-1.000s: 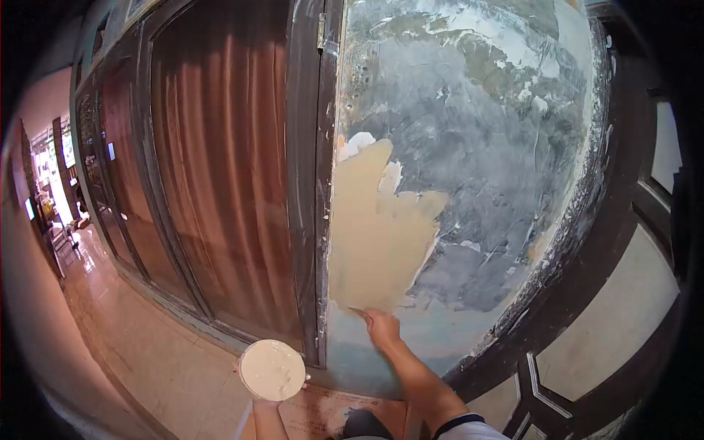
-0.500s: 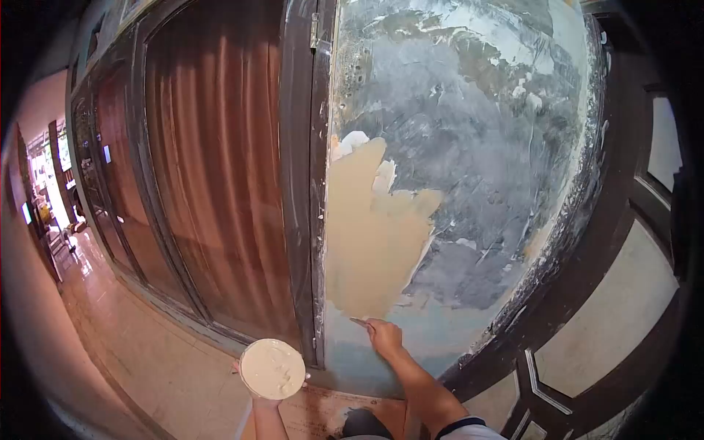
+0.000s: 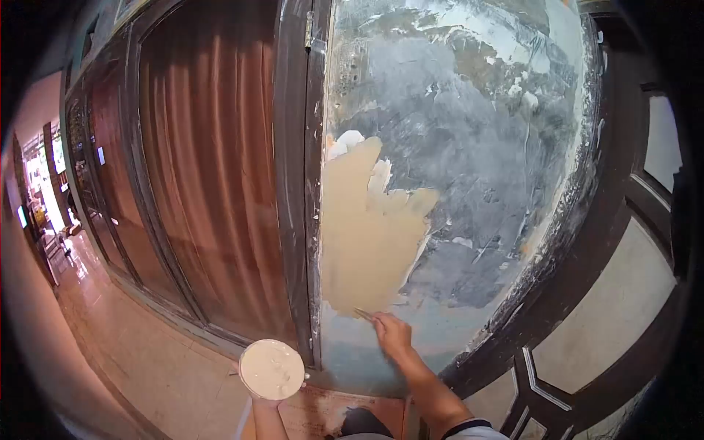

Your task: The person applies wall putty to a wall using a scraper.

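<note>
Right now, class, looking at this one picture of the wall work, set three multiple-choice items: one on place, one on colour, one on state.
1. Where is the right hand?
A. at the lower edge of the tan patch
B. on the curtain
C. on the floor

2. What colour is the paste in the bowl?
A. red
B. off-white
C. black

3. How is the bowl?
A. upside down
B. lying on the floor
C. held up in the left hand

Answers: 1 A, the small tool meets the patch there; 2 B, it looks pale cream; 3 C, the hand supports it from below.
</note>
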Motion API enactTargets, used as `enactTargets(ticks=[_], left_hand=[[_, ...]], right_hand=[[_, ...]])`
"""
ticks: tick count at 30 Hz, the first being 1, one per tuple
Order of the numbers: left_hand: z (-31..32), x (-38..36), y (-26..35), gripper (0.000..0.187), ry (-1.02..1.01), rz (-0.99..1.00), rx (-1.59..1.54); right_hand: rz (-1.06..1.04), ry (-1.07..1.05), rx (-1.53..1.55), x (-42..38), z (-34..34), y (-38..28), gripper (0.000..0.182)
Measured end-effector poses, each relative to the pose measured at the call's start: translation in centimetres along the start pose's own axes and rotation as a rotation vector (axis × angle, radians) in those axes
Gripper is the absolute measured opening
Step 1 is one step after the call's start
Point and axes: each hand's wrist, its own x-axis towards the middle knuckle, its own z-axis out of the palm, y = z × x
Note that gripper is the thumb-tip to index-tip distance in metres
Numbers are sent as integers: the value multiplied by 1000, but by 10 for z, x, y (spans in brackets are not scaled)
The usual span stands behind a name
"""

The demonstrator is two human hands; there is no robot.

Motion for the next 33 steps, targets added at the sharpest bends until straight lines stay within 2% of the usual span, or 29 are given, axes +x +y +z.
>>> enactTargets(ticks=[1, 2, 4, 6, 9, 10, 12, 13, 15, 17, 18, 19, 20, 22, 25, 27, 30, 33], left_hand=[[1, 1, -1, 121, 64, 69, -17], [-2, 3, 1, 121, 61, 69, -17], [-3, 7, 2, 120, -15, 18, 97], [-1, 8, 1, 120, -13, 5, 96], [5, 6, -5, 120, -8, -26, -75], [7, 5, -9, 120, -7, -27, -78], [8, 5, -12, 120, -50, -22, -149], [7, 5, -10, 119, -13, -17, -121], [10, 4, -12, 119, -24, -22, -164], [14, 3, -13, 118, -58, -48, -215], [6, 4, -10, 118, -58, -47, -213], [-8, 7, -3, 118, -73, -16, -36], [-15, 9, 0, 117, -90, 16, 142], [-7, 5, -2, 117, -30, 2, 70], [-4, 2, -2, 117, 19, 24, 28], [-2, 1, -4, 119, 18, 26, -9], [7, 1, -10, 120, 54, 38, -89], [-8, 0, -4, 119, -24, -40, 1]], right_hand=[[22, -122, -42, -5, 13, 5, 15], [20, -120, -42, -3, 23, 13, 15], [-39, -283, -169, 3, 30, 16, 18], [-3, -145, -157, 27, 16, 13, 18], [55, 47, -77, 72, -53, -19, 18], [55, 45, -80, 77, -72, -26, 18], [-20, 318, 21, 85, -94, -34, 13], [-23, 317, 21, 83, -92, -34, 13], [-90, 291, 69, 68, -82, -31, 11], [-150, 147, 78, 43, -40, -14, 11], [-86, 0, 24, 28, -19, -12, 13], [-22, -147, -30, 16, -1, -11, 14], [-23, -146, -28, 8, 20, -3, 14], [-126, -238, -6, 3, 48, 6, 18], [-93, -227, -88, 39, 40, 3, 21], [-88, -18, 9, 71, 3, -15, 22], [-69, 169, 87, 98, -59, -43, 15], [-109, 234, 130, 91, -79, -54, 14]])
